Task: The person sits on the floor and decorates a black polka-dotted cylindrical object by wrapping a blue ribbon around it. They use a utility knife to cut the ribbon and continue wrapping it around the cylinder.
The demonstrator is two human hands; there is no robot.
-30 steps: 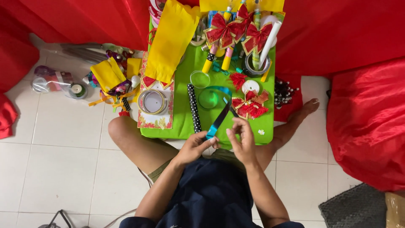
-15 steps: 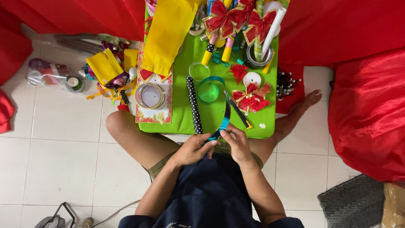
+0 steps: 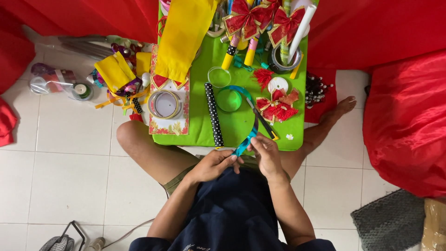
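Both hands pinched a narrow teal ribbon at the near edge of the low green bench: the left hand closed its grip on the ribbon's lower end, and the right hand closed on it just above, the strip arching up over the bench toward a green round lid. Just beside lay a black polka-dot roll and a red glitter bow. Farther left sat a coil of gold-edged ribbon.
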